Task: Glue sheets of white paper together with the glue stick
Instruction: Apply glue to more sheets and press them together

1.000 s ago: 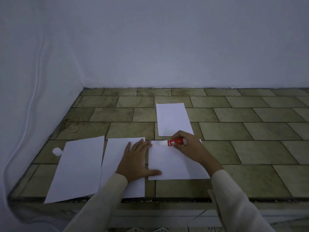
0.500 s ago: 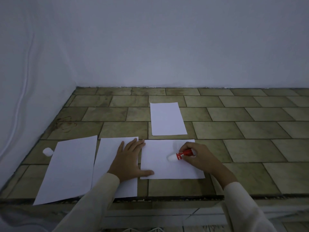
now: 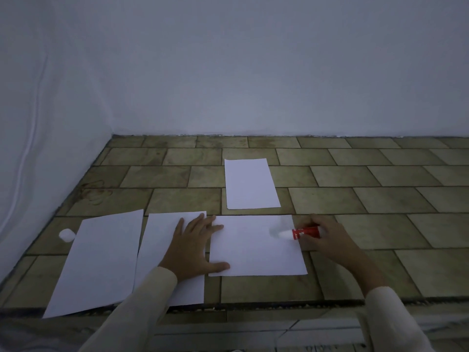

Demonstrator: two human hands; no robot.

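Several white sheets lie on a tiled surface. My right hand (image 3: 327, 237) grips a red glue stick (image 3: 303, 232), and its white tip touches the right edge of the near middle sheet (image 3: 253, 250). My left hand (image 3: 193, 250) lies flat with fingers spread, pressing the left edge of that sheet and overlapping the neighbouring sheet (image 3: 162, 250). Another sheet (image 3: 101, 260) lies at the far left, slightly askew. A fourth sheet (image 3: 250, 184) lies farther back. The white glue cap (image 3: 67, 235) sits at the left of the leftmost sheet.
The tiled surface (image 3: 380, 224) ends in a ledge along the near edge (image 3: 253, 304). White walls close it off at the back and the left. A thin white cable (image 3: 28, 138) runs down the left wall.
My right hand has carried the glue stick from the sheet's top edge down and across to its right edge. My left hand has stayed flat on the sheet.
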